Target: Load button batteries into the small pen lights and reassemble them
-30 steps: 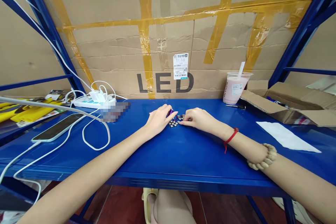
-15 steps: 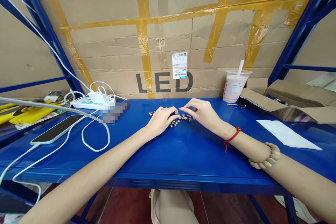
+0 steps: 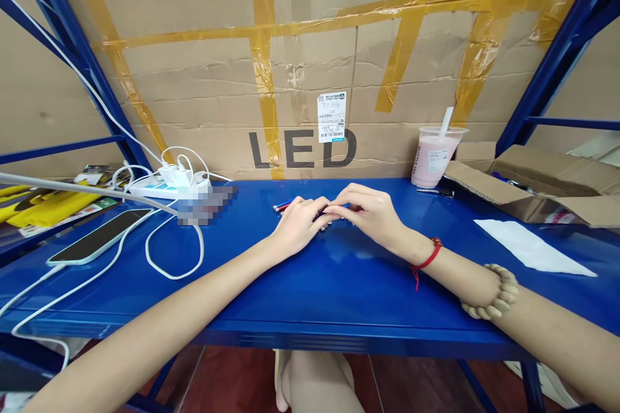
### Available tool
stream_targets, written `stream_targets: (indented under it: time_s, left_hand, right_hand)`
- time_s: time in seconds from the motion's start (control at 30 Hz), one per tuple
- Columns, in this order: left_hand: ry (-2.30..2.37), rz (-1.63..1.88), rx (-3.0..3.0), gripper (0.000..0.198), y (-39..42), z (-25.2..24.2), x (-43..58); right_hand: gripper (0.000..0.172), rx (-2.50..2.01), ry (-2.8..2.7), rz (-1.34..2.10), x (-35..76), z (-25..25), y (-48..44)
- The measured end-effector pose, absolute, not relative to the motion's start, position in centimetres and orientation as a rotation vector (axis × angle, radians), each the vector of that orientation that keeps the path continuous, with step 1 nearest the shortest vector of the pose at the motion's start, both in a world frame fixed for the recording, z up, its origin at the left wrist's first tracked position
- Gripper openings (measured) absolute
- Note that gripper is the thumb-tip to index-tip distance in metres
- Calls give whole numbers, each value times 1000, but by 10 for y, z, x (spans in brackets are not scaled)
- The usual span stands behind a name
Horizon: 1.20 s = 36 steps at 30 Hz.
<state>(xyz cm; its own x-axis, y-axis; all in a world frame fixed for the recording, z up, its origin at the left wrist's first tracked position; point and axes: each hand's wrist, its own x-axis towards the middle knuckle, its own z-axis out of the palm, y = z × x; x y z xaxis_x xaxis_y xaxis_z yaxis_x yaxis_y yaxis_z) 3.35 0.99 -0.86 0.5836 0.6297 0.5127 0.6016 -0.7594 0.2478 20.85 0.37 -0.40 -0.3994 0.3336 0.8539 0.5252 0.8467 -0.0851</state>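
Note:
My left hand (image 3: 301, 224) is closed around a small tube, purple with a round silver end half a second ago. My fingers now cover most of it. My right hand (image 3: 372, 210) is pinched, its fingertips meeting the left fingertips at the tube's end; whatever the pinch holds is hidden. Beneath both hands lie small silvery round pieces (image 3: 328, 225) like button cells, mostly covered. Slim blue and red metal tubes (image 3: 283, 206) stick out on the table beyond my left hand.
On the blue table (image 3: 310, 290), a phone (image 3: 99, 237) with white cables and a power strip (image 3: 155, 187) lie left. At right are a pink drink cup (image 3: 436, 158), a black pen-like item (image 3: 434, 193), an open cardboard box (image 3: 513, 190) and a white paper (image 3: 533, 247). Cardboard stands behind.
My right hand has moved slightly left, bringing its pinched fingertips against my left hand's. The small round pieces and the tube's silver end are now mostly covered.

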Motion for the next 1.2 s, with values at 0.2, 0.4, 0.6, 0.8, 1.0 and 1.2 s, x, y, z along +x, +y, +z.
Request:
stream_targets:
  time_s: [0.2,0.4,0.6,0.8,1.0,1.2]
  left_hand:
    - [1162,944,2790,19,9,-8,34]
    - [951,1176,2671,12,8,-5,31]
    - [772,1259,2653,19,9,-6,29]
    - [847,1262,2666,19,12,-8,29]
    - [856,1236,2676,20,14,-11,28]
    - [881,1191,2662,19,15,-12,29]
  right_hand:
    - [32,-800,-2035,-346,212,-1,-1]
    - [37,-710,-2080,-550,212,3,-5]
    - [31,-711,-2040,-704,211,2,-4]
    - [30,-835,-2125,-782,214,2,-3]
    - [28,-805,-2156,-839,213,3,-6]
    - [34,-866,-2219,-801,212,5,-8]
